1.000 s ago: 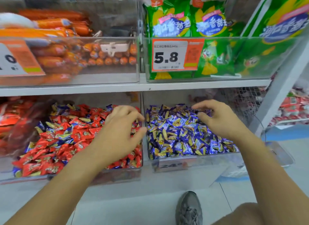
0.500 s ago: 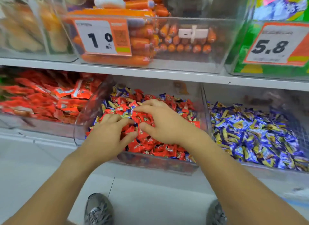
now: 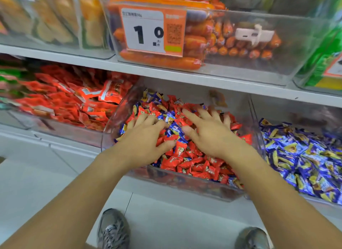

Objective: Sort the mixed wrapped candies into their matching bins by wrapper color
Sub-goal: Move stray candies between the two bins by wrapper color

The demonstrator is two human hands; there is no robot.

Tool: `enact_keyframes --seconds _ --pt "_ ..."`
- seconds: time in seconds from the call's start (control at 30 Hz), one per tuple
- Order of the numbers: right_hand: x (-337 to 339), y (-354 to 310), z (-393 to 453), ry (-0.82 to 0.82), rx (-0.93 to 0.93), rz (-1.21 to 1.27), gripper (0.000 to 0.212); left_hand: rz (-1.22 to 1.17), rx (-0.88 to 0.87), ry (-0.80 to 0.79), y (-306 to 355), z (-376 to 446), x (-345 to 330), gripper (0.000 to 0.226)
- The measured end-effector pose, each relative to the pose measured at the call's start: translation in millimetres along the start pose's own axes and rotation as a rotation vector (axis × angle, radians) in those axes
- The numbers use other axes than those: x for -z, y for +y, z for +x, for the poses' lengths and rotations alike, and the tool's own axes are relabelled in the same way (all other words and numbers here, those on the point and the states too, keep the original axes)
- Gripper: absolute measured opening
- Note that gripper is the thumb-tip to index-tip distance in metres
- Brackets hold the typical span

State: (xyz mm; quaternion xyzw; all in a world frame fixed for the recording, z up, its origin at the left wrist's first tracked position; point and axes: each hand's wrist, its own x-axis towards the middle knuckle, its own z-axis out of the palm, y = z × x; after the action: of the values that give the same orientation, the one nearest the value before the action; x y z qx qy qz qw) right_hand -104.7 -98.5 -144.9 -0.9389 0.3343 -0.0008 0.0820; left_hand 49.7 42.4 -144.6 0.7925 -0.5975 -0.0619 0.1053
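While most of the candies [image 3: 187,161] in the clear middle bin [image 3: 185,185] wear red wrappers, blue ones [image 3: 176,131] are scattered through the heap, several showing between the two hands and more at the back. Both hands lie palm-down on the pile. The left hand [image 3: 144,139] has its fingers curled into the sweets, and whether anything is pinched underneath cannot be told. The right hand [image 3: 209,135] is spread wide, fingers apart, holding nothing that shows. Their placement reads as raking through the top layer to turn up stray blue pieces, which likely belong in the blue bin [image 3: 299,156] just beside on the right, already filled with blue and yellow wrappers.

A thin clear wall [image 3: 256,122] parts the two bins, so a carried piece must rise over that edge. The shelf [image 3: 185,76] overhead limits headroom at the back, while the front of the bin is low and open toward the person, giving the easiest way in and out. To the left sits a bin of red packets [image 3: 74,100]; above are orange sausages [image 3: 194,43] behind a price tag [image 3: 148,32].
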Motion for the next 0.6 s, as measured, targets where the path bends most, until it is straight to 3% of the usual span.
enact_keyframes --seconds 0.07,0.17,0.23,0.33,0.5,0.6 --pt "7.5 -12.1 -25.2 -0.013 0.110 0.032 0.067 0.009 -0.052 -0.006 2.6 -13.6 8.9 0.086" --pt "1.4 -21.8 -44.1 -0.194 0.160 -0.009 0.074 -0.027 -0.032 -0.242 -0.1 -18.7 11.2 0.088" --pt "-9.2 -21.8 -34.0 -0.193 0.177 -0.094 0.073 -0.112 0.028 -0.311 -4.6 -11.1 11.1 0.082" --pt "-14.9 -17.0 -10.2 -0.120 0.193 -0.031 0.061 -0.162 0.022 -0.205 -9.4 1.2 7.0 0.067" --pt "4.2 1.2 12.6 -0.019 0.084 -0.111 0.047 -0.114 0.029 -0.161 -10.4 9.7 4.9 0.078" --pt "24.2 15.5 23.7 0.003 -0.010 -0.057 0.041 -0.078 0.016 -0.135 -11.9 8.9 10.1 0.067"
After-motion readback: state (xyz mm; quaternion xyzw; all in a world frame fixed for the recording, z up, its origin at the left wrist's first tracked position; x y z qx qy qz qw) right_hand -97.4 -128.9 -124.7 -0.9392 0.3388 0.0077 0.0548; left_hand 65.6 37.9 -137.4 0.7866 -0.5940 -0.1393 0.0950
